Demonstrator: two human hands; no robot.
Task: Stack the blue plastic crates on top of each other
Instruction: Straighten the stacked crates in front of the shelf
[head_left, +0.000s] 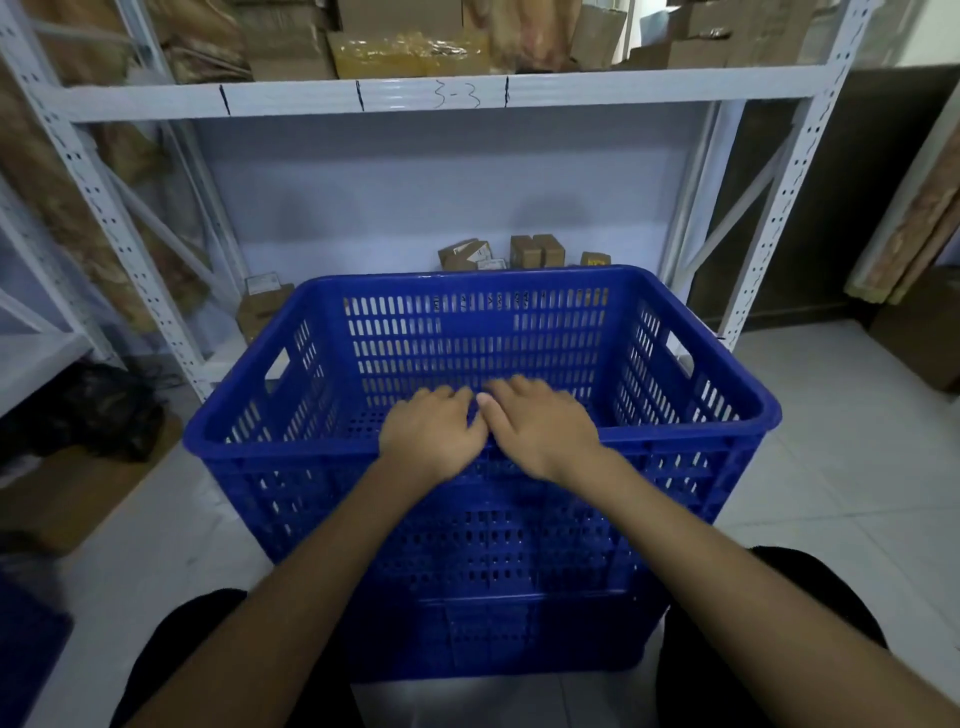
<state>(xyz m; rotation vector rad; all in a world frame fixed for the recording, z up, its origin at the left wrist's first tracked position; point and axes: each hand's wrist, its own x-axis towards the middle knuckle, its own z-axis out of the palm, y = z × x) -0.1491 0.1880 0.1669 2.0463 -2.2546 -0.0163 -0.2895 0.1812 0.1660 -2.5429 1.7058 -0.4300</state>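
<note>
A large blue slotted plastic crate (675, 467) stands in front of me, nested on top of another blue crate (519, 639) whose lower wall shows beneath it. My left hand (428, 434) and my right hand (540, 426) rest side by side on the middle of the top crate's near rim, fingers curled over its edge into the crate. Whether they grip the rim tightly I cannot tell. The inside of the top crate looks empty. A corner of another blue object (26, 639) shows at the lower left edge.
A white metal shelving rack (395, 96) stands right behind the crates, with small cardboard boxes (535, 252) on its low shelf and packed boxes above. A black bag (88, 410) lies on the floor at the left. The floor is pale tile (841, 467).
</note>
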